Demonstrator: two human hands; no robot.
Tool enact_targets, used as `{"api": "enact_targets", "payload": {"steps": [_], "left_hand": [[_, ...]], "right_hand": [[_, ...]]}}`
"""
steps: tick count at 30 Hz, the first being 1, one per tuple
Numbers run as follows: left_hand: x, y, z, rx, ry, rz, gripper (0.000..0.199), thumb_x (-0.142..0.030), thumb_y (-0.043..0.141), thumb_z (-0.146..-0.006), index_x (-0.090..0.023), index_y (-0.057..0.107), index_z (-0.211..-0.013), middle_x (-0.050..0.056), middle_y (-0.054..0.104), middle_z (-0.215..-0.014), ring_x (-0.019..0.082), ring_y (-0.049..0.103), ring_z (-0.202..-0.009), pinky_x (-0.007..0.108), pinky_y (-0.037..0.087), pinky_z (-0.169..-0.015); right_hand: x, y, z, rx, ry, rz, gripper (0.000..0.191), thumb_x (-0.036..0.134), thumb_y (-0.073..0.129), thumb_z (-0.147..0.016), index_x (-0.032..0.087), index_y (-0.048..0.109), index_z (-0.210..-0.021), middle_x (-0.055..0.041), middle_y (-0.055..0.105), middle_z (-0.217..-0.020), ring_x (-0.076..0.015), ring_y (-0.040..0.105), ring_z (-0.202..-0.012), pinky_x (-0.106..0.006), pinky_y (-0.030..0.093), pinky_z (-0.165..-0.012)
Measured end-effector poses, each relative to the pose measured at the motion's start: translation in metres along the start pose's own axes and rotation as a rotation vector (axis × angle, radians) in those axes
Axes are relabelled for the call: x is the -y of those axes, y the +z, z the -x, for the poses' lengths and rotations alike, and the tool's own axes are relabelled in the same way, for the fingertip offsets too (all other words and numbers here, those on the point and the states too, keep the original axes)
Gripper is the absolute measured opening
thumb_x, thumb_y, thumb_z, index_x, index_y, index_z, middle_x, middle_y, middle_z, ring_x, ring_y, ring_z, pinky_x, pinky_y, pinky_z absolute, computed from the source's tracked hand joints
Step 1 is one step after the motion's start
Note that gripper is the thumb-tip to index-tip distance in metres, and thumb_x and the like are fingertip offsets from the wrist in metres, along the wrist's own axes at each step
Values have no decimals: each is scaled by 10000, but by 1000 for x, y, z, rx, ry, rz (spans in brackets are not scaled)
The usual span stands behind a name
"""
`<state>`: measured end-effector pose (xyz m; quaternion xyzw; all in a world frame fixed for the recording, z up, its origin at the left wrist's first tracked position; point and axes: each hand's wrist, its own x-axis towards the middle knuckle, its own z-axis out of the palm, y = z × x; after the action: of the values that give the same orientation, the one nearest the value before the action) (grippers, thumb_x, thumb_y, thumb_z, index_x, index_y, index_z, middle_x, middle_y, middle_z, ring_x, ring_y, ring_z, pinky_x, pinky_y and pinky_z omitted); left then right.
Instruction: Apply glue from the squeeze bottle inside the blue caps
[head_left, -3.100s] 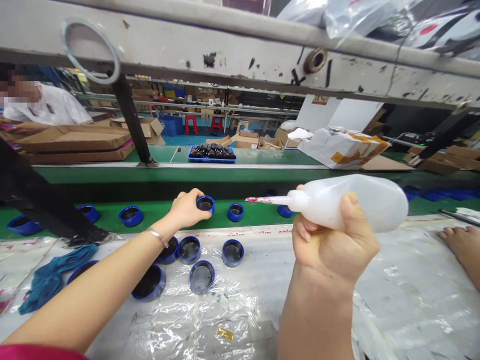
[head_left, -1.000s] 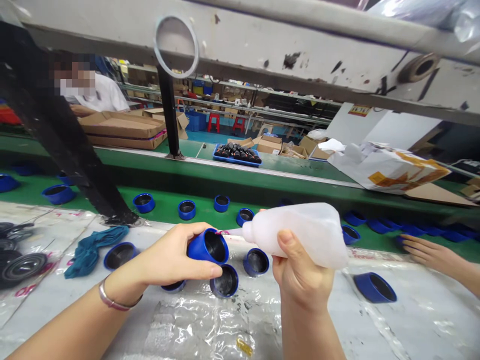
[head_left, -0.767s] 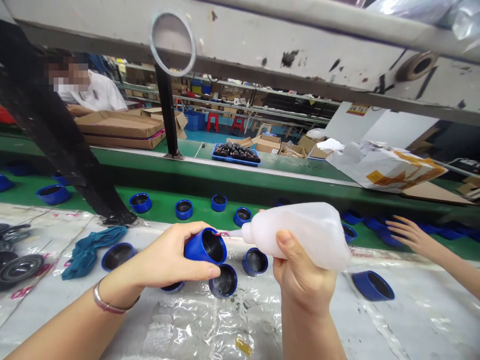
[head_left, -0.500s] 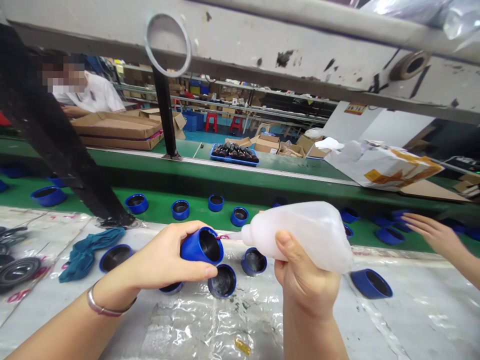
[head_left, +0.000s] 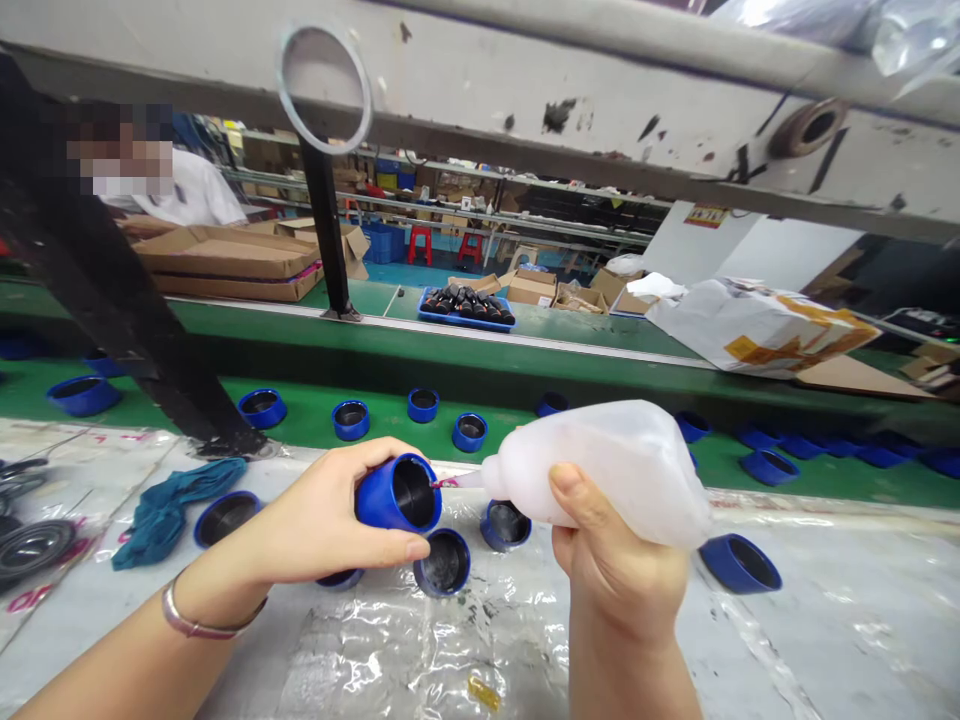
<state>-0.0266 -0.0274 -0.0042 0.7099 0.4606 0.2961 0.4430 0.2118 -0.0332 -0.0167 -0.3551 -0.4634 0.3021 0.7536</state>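
Note:
A blue cup with a black inside [head_left: 386,497] is gripped in my left hand [head_left: 322,515], tilted so its mouth faces right. My right hand [head_left: 626,560] is wrapped round a translucent white squeeze bottle [head_left: 600,460] lying nearly level. The bottle's thin nozzle [head_left: 457,481] reaches the cup's right rim. Just below the held cup, another blue cup [head_left: 442,562] stands on the plastic-covered table [head_left: 420,670]. A further cup [head_left: 505,524] sits under the bottle's neck, and one more [head_left: 741,564] lies tilted to the right of my right hand.
Several blue cups [head_left: 470,431] stand on the green belt [head_left: 397,440]. A teal cloth [head_left: 161,510] and black rings [head_left: 37,550] are at the left. A black post [head_left: 142,300] rises there. A person [head_left: 195,190] in white is behind cartons [head_left: 225,255].
The other person's hand at the right has gone out of view. Cups on the belt have shifted slightly left. My hands keep nearly the same pose, with the nozzle still at the cup rim.

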Motion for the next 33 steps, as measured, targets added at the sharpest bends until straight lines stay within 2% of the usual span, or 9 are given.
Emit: {"api": "enact_targets", "payload": {"steps": [8,15,20,25,33], "left_hand": [[-3,-2,0,-77,56,-135,555,-428,907,-693,-240,667,-1157,3,746,-1063,239,705,-950,337,566,-898],[1,-2,1,-114,93,-172,635,-475,924,-678,-239,635,-1192,27,723,-1133,251,703,-977,372,555,-959],[3,-2,0,-130,130,-154,659,-493,927,-684,-243,620,-1211,34,719,-1151,257,710,-1000,391,549,-996],[4,-1,-1,-142,156,-134,666,-490,929,-693,-251,610,-1227,43,693,-1191,266,709,-1046,418,535,-1043],[9,1,-1,-131,169,-28,652,-428,934,-714,-277,604,-1256,53,667,-1275,282,695,-1131,434,525,-1082]], "right_hand": [[10,6,-3,-63,-11,-8,229,300,961,-605,208,751,-607,-31,640,-637,-163,584,-583,-277,547,-431],[14,8,-5,-151,-7,-39,289,271,997,-493,211,746,-623,-36,699,-704,-179,634,-608,-287,591,-444],[19,9,-5,-71,3,-42,221,283,966,-577,212,791,-692,-54,724,-736,-190,671,-627,-302,625,-480],[21,10,-5,-22,-3,-63,175,254,946,-619,233,799,-714,-34,726,-714,-171,670,-601,-261,605,-464],[21,9,-1,25,35,-65,215,297,951,-631,210,789,-741,-38,719,-711,-180,674,-629,-296,631,-495]]}}
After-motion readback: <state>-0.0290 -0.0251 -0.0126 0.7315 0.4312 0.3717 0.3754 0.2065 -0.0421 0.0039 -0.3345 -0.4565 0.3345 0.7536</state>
